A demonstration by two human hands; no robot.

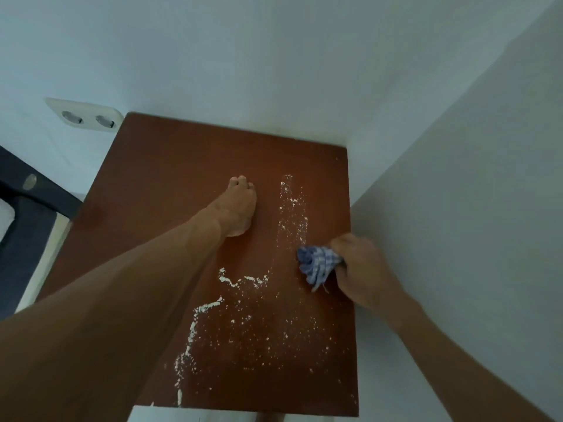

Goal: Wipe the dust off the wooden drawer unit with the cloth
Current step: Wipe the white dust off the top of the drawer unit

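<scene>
Much dust (243,330) dots drawer unit (182,166); right hand (362,269) grips cloth (316,263).

Beyond the fingers of my left hand (237,208) a pale, bluish-white back wall (274,56) runs across. It meets the side wall (472,208) in a corner, and that side wall stands just beside the knuckles of my right hand (362,269). Up and left of my left fingers a white double socket (86,117) sits on the back wall. Farther left is a dark frame (27,214) with a round metal fitting (30,181). The light is dim and cool.
</scene>
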